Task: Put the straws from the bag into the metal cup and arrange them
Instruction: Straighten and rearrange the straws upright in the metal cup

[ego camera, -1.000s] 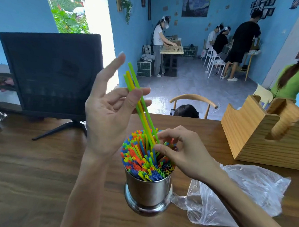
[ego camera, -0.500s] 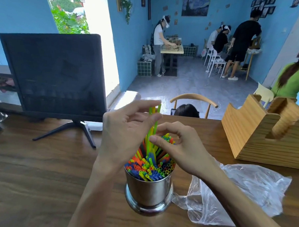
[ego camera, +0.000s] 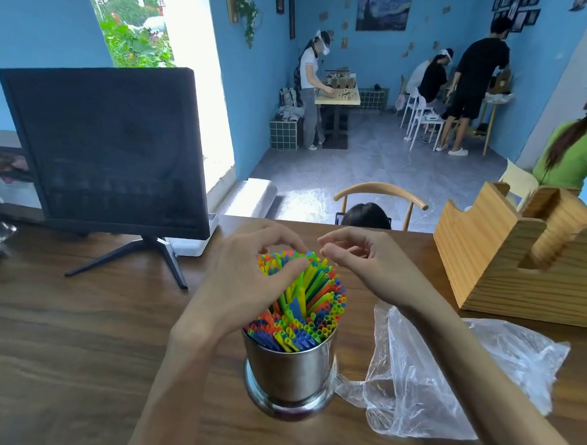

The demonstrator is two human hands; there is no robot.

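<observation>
A shiny metal cup [ego camera: 292, 373] stands on the wooden table near its front edge, packed with colourful straws [ego camera: 309, 309] that fan up and lean away from me. My left hand [ego camera: 244, 281] curls over the far tops of the straws, its thumb lying across them and its fingers bent round the back of the bundle. My right hand [ego camera: 368, 262] hovers just right of the straws with loosely curled fingers, holding nothing. A crumpled clear plastic bag [ego camera: 433, 381] lies flat on the table to the right of the cup.
A dark monitor [ego camera: 107, 149] on a stand sits at the back left. A wooden holder [ego camera: 522, 266] stands at the right. Behind the table's far edge are a chair [ego camera: 381, 190] and a seated person's head; several people stand farther back.
My left hand came down from high above the cup, bringing the few green and yellow straws into the bundle. My right hand let go of the straws and drew off to the right.
</observation>
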